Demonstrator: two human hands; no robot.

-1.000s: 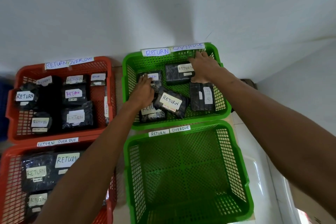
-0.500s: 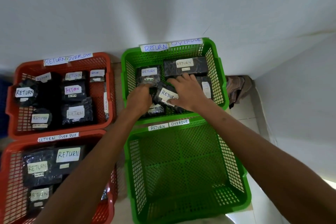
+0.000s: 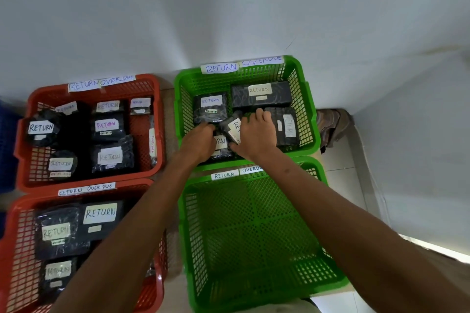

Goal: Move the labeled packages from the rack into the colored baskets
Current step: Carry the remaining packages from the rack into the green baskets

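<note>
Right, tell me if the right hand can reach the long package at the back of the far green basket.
Probably yes: the long package lies uncovered just beyond the right hand in the far green basket, though that hand holds a tilted package.

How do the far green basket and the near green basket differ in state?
The far green basket holds several black packages labeled RETURN; the near green basket shows only its bare mesh floor. The left hand and right hand both reach into the far green basket; only the forearms cross over the near green basket. Both are green mesh, with RETURN and OVERDUE paper labels on the back rim.
</note>
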